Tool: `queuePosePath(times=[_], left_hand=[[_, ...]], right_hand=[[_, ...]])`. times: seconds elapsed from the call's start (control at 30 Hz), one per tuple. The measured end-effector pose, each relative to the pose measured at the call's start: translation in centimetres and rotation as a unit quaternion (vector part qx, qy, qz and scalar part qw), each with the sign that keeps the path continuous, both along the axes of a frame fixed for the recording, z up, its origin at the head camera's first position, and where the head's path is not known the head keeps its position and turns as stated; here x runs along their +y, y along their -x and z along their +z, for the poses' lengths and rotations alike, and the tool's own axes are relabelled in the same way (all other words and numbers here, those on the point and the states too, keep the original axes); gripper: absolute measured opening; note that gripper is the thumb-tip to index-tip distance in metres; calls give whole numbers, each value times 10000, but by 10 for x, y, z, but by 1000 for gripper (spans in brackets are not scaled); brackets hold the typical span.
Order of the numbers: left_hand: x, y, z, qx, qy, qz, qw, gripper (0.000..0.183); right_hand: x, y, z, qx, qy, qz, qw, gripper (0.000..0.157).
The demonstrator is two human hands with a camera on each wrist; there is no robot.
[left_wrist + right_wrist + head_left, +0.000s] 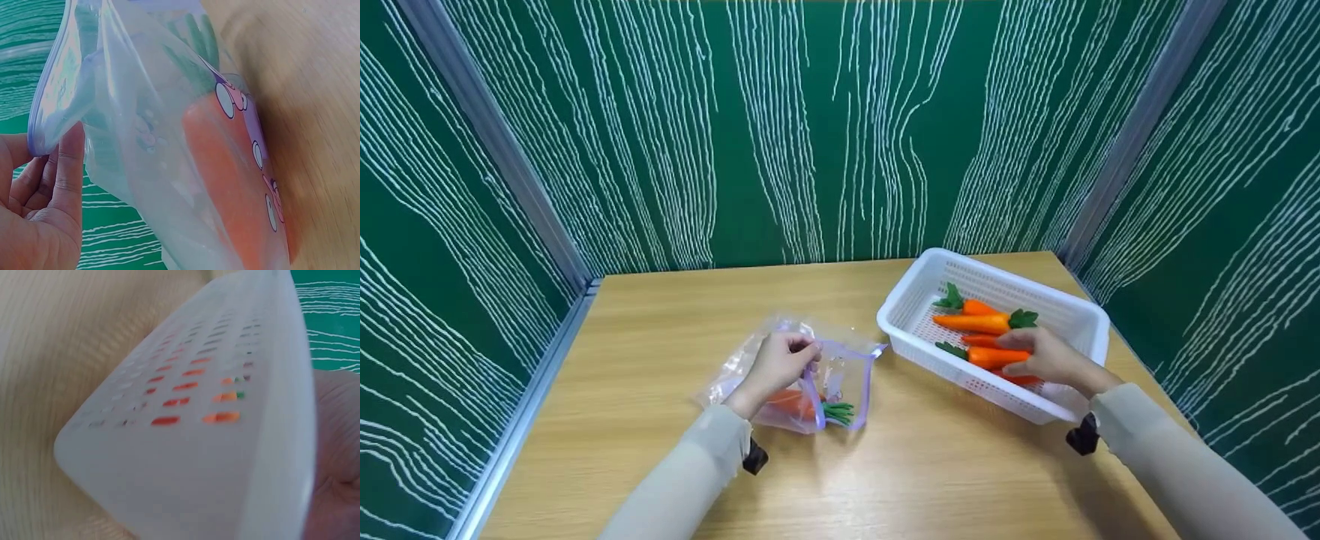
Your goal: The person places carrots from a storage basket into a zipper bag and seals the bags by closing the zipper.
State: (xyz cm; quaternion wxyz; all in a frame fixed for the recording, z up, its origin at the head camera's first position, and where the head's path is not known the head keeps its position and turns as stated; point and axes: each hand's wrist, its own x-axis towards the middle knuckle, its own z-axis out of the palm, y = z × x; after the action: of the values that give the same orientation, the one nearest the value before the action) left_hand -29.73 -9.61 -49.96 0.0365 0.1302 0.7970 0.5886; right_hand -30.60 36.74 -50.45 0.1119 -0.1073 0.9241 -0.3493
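My left hand pinches the purple-edged rim of a clear zip bag between thumb and fingers, holding it up from the table. Inside the bag lies an orange carrot with green leaves, seen through the plastic in the left wrist view. My right hand reaches into a white perforated basket, thumb and fingers spread about the thick end of a carrot. Whether they touch it cannot be told; the basket wall hides the fingers in the right wrist view.
Several more carrots with green tops lie in the basket. The wooden table carries bag and basket. Green panels with white wavy lines rise behind and at both sides, joined by metal posts.
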Motion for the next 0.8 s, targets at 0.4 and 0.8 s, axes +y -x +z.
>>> queuePosePath(times=[0.4, 0.8], left_hand=[[0, -1, 0, 54, 116, -34, 9999, 22], [0, -1, 0, -128, 87, 47, 9999, 21]], right_hand=[[12, 3, -7, -360, 252, -85, 9990, 73], [13, 17, -15, -248, 516, -387, 9976, 69]])
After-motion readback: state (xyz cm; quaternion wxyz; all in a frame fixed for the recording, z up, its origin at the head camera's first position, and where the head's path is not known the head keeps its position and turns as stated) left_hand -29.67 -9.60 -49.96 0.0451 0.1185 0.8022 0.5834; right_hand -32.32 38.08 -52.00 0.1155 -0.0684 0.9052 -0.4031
